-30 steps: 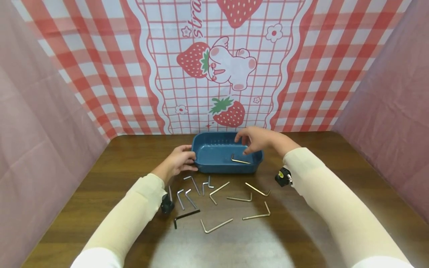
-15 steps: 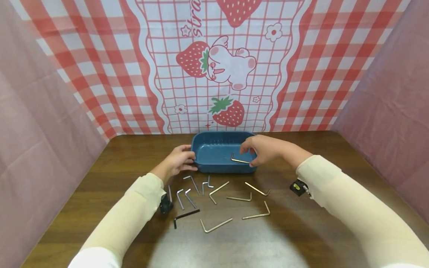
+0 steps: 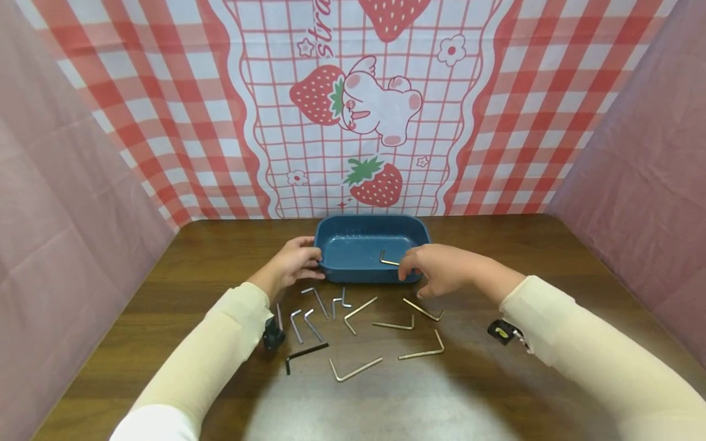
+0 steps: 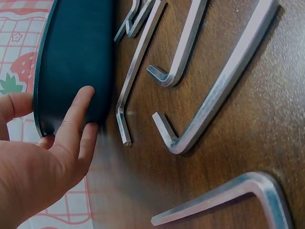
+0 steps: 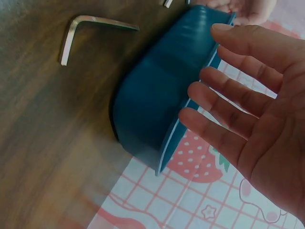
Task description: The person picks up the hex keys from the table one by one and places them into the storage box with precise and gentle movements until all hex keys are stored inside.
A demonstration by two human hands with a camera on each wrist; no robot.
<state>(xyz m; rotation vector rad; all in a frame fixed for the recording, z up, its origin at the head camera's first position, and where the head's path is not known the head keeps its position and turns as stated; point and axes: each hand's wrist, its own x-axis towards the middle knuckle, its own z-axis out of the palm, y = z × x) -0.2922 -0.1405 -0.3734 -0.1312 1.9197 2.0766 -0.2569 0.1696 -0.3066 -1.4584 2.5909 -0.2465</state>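
A blue tray (image 3: 358,277) stands near the back of the table, with one brass-coloured hex key (image 3: 389,262) lying in it. The left hand (image 3: 298,262) holds the tray's left end; in the left wrist view its fingers (image 4: 76,109) lie along the wall. Over the tray's front right corner is the right hand (image 3: 441,268), its fingers partly bent and nothing held. The right wrist view shows those fingers (image 5: 214,109) spread by the tray's rim (image 5: 167,138), and whether they touch it is hard to tell.
In front of the tray lie several silver hex keys (image 3: 314,326), a black one (image 3: 307,352) and several brass-coloured ones (image 3: 361,370). A checked cloth with strawberries (image 3: 377,184) hangs behind the wooden table (image 3: 496,380), and pink cloths hang at both sides.
The right hand has moved out from inside the tray, toward the person and slightly right, to the front right corner. The left hand stays on the tray's left end.
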